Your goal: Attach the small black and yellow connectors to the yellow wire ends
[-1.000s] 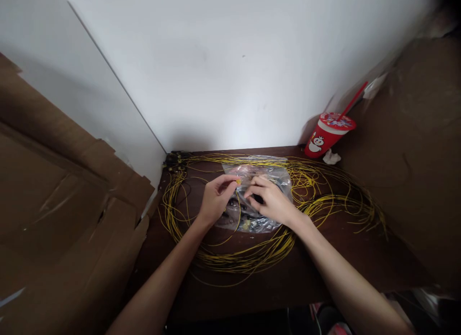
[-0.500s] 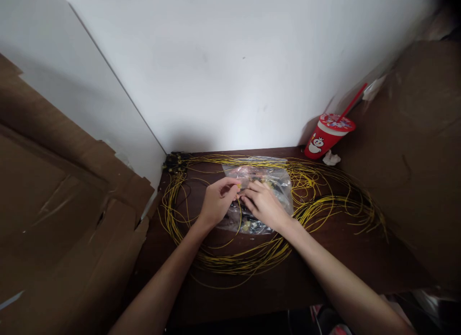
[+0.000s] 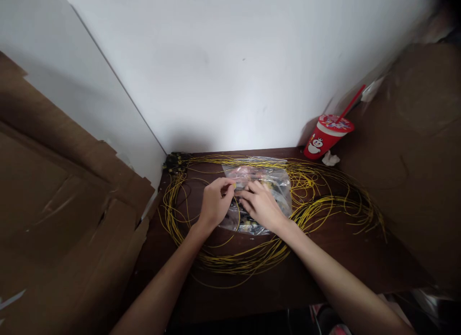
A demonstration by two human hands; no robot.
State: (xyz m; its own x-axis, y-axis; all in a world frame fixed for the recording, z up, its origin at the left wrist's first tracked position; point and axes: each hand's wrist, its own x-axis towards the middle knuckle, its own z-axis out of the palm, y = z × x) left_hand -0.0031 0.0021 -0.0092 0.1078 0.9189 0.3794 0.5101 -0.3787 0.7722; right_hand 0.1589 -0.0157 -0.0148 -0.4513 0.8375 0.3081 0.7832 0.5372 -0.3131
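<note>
My left hand (image 3: 217, 199) is closed in a pinch, thumb against forefinger. A small yellow piece (image 3: 234, 185) shows at its fingertips, and a yellow wire (image 3: 239, 215) hangs in a curve below them. Close by on the right, my right hand (image 3: 260, 204) has its fingers bent over a clear plastic bag (image 3: 286, 193). Its thumb and forefinger point toward the left fingertips; what they grip is too small to make out. Inside or under the bag lie dark and yellow small parts, partly hidden by both hands.
A large loop of yellow and black wires (image 3: 237, 264) surrounds the bag on the dark table (image 3: 259, 296). Dark connectors (image 3: 175, 163) bunch at the back left corner. A red cup (image 3: 326, 138) with a straw and a crumpled tissue (image 3: 330, 158) stand back right. Cardboard (image 3: 65, 200) flanks the left.
The left fingertips and the small yellow piece have shifted slightly left. The right hand has barely moved, its fingers still over the bag.
</note>
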